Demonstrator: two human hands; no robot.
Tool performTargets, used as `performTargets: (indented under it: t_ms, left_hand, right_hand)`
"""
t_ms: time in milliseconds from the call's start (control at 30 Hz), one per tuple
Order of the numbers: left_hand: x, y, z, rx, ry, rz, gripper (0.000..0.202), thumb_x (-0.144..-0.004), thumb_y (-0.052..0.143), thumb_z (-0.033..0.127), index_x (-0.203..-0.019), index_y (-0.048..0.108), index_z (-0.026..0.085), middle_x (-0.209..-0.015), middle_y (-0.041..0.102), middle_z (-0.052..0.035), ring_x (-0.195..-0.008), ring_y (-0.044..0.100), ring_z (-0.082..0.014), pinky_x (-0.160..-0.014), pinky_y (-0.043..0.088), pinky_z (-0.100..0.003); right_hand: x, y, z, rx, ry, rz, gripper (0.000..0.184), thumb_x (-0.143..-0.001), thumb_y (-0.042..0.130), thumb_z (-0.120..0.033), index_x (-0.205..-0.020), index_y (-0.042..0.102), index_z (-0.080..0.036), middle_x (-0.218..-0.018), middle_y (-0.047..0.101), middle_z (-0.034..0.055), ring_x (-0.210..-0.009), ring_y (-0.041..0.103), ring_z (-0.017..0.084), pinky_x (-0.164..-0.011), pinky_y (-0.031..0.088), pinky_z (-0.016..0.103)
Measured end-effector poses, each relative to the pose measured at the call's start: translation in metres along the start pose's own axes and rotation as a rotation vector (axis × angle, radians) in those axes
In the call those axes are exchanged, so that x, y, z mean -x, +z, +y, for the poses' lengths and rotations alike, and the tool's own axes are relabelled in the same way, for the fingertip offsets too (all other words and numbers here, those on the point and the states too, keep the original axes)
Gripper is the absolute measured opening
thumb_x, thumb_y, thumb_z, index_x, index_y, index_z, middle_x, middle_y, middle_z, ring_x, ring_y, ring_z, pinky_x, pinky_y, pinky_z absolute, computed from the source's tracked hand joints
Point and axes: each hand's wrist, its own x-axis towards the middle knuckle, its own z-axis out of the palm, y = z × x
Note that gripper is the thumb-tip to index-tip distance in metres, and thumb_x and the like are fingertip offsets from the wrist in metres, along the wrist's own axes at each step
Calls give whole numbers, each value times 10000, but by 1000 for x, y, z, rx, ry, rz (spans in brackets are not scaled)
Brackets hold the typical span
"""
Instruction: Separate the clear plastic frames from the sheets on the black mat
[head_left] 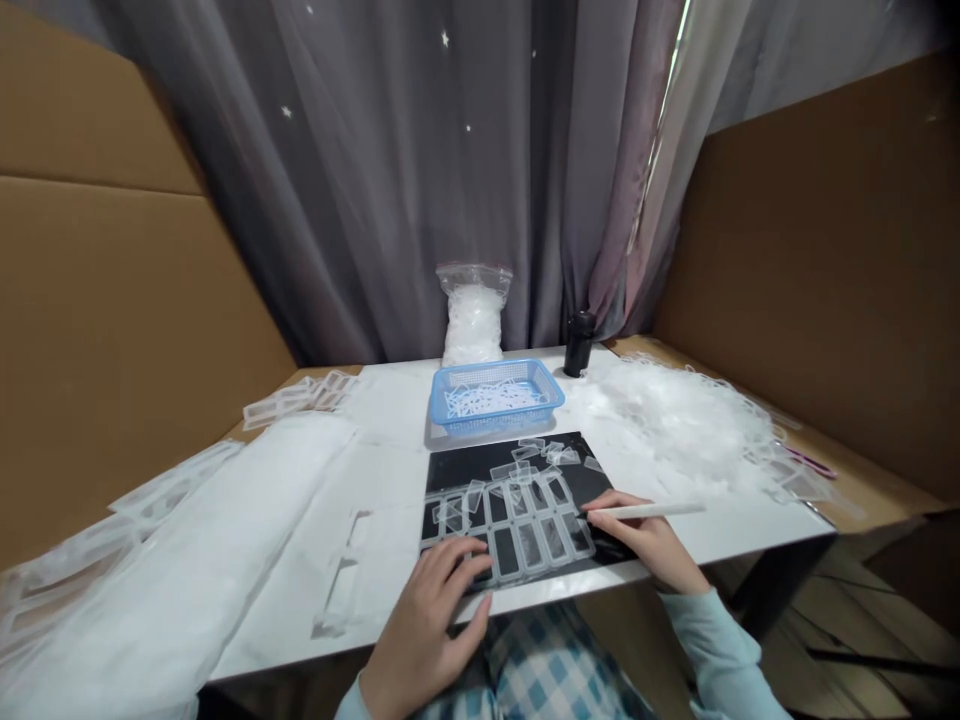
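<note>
My left hand [427,622] rests with spread fingers on a clear plastic sheet of rectangular frames [529,540], which lies on a black mat [461,468]. My right hand [645,537] sits at the mat's right edge, pinching a slim white stylus-like tool [645,511] whose tip points towards the sheet. Several loose transparent rectangular pieces [541,453] lie scattered across the upper part of the mat, some overlapping the sheet's top row.
A blue plastic basket [497,425] of white scraps stands behind the mat, with a plastic bag of scraps [474,322] and a black bottle [578,343] beyond. A heap of clear plastic offcuts [679,425] lies right; white-wrapped frame stacks [180,540] lie left. Cardboard walls flank the white table [390,410].
</note>
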Motion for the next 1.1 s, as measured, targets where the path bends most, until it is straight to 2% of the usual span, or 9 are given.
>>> performTargets:
  t_ms: [133,267,333,433,567,667,833,967,1100]
  left_hand:
    - [-10,12,-1,-60,47,-159,461,-907,576,285,-1362,521,246,-1393,585,-104,-1291,553,-305,-1071,499,-489]
    - [-17,17,-4,-76,40,-336,760,-914,566,565,-1535,310,211,-1571,397,-98,-1427,406,-345,-1159,390,-579]
    - [-20,16,-5,-59,14,-407,805,-915,514,644,-1554,268,221,-1603,334,-73,-1456,360,-337,-1175,358,-594]
    - [-22,15,-5,-28,-19,-457,797,-917,493,665,-1553,272,239,-1610,312,-49,-1471,334,-322,-1187,327,-605]
    - [-20,16,-5,-17,-10,-422,828,-872,633,564,-1549,285,240,-1597,340,-60,-1468,339,-326,-1192,322,-605]
    - [-18,19,-4,-29,4,-402,865,-823,717,413,-1550,279,246,-1593,348,-66,-1466,343,-326,-1197,323,-591]
    - [-18,21,-3,-72,-2,-423,856,-772,604,142,-1550,264,255,-1604,327,-29,-1485,313,-284,-1213,310,-561]
    - [-19,20,-3,-77,8,-405,867,-731,550,91,-1540,281,248,-1598,342,-36,-1483,317,-282,-1213,303,-557]
    - [-19,20,-3,-90,22,-392,904,-726,536,83,-1559,232,257,-1596,350,-34,-1481,322,-274,-1212,307,-545]
  right_hand:
    - [1,-1,1,22,10,29,287,-805,751,-478,-835,765,-193,-858,734,61,-805,686,211,-711,544,272]
    - [-1,6,-1,18,3,57,273,-803,760,-464,-808,758,-191,-843,746,65,-778,695,208,-676,543,263]
    - [-2,15,-5,10,-10,54,266,-823,745,-458,-849,762,-194,-877,755,71,-813,706,215,-701,553,268]
    - [-6,33,-13,1,-57,10,268,-851,722,-458,-893,760,-196,-969,758,81,-926,712,235,-812,563,298]
    - [-11,55,-21,29,-128,-74,267,-920,647,-444,-992,759,-212,-1008,752,81,-959,707,233,-828,556,312]
    - [-13,64,-21,62,-181,-126,246,-934,633,-428,-962,760,-219,-983,754,79,-923,705,231,-814,548,317]
    - [-12,66,-17,112,-190,-124,219,-944,628,-398,-971,757,-223,-974,766,67,-906,718,236,-800,545,316]
    - [-11,67,-16,131,-186,-115,212,-944,633,-386,-993,763,-226,-983,778,59,-908,731,238,-786,557,307]
    - [-12,70,-13,142,-208,-107,194,-950,633,-361,-1013,762,-231,-995,782,53,-910,736,234,-777,560,298]
